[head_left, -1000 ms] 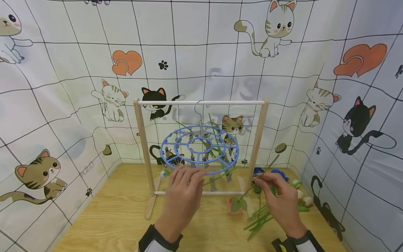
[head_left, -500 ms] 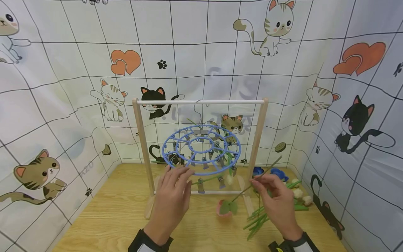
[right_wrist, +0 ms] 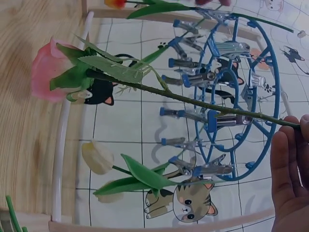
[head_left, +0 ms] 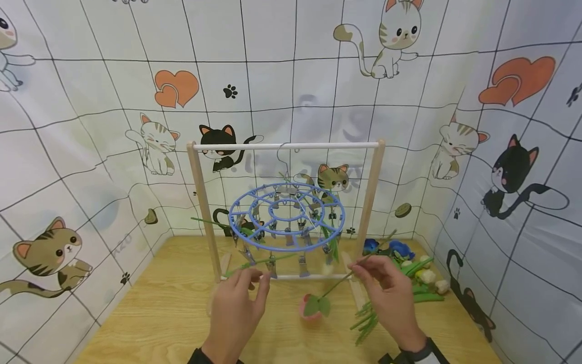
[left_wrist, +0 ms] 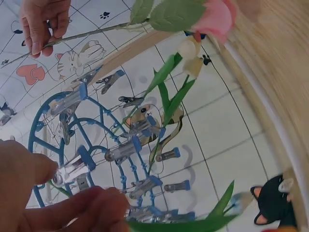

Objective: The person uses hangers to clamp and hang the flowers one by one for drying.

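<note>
The left hand, before the blue rack, has dropped lower and leftward, thumb and fingers parted; whether it touches a clip I cannot tell. The right hand pinches the stem of the pink rose, whose bloom has swung in below the rack's front edge. The rack has turned, bringing other clips forward; I judge the rose better placed for hanging, though it is still hand-held. On the rack, white tulips hang heads down, the grip on their stems hard to make out. Right of the rack, blue flowers sit partly hidden, the rose's stem end blurring above them.
</note>
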Demonstrator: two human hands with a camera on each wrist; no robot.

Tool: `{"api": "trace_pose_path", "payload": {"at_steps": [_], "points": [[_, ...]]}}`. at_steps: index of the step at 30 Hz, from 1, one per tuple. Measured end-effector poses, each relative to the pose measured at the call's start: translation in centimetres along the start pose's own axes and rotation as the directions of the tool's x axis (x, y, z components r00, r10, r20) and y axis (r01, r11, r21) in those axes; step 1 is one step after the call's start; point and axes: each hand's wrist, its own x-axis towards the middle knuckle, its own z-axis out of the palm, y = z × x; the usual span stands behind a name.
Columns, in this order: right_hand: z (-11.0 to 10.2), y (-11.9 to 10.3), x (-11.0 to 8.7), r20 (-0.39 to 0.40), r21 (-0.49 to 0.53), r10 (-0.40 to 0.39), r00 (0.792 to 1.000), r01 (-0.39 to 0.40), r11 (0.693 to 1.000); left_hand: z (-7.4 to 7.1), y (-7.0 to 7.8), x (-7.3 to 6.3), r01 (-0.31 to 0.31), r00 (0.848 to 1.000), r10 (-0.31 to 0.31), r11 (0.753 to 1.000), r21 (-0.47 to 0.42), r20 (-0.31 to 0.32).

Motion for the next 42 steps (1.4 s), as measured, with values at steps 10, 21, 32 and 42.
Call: {"api": "trace_pose_path", "payload": {"at_steps": [10, 21, 32, 42], "points": [[2.5, -1.0, -0.2, 0.006, 0.09, -0.057, 0.998, 0.056, 0.994, 0.8, 1.0, 1.4, 0.48, 0.861, -0.382, 0.828, -0.289, 0.336], [4.4, -2.0, 0.3, 0.021, 0.143, -0.074, 0.997, 0.07, 0.987, 1.2, 1.3, 3.1, 0.541, 0.837, -0.424, 0.733, -0.413, 0.346], [5.0, -2.8, 0.7, 0.024, 0.115, -0.009, 1.0, 0.006, 0.993, 0.7, 1.0, 3.5, 0.684, 0.728, -0.415, 0.49, -0.541, 0.545], [6.1, -3.1, 1.0, 0.005, 0.123, 0.051, 0.999, -0.051, 0.991, 1.0, 1.0, 3.2, 0.736, 0.677, -0.437, 0.376, -0.564, 0.592]]}}
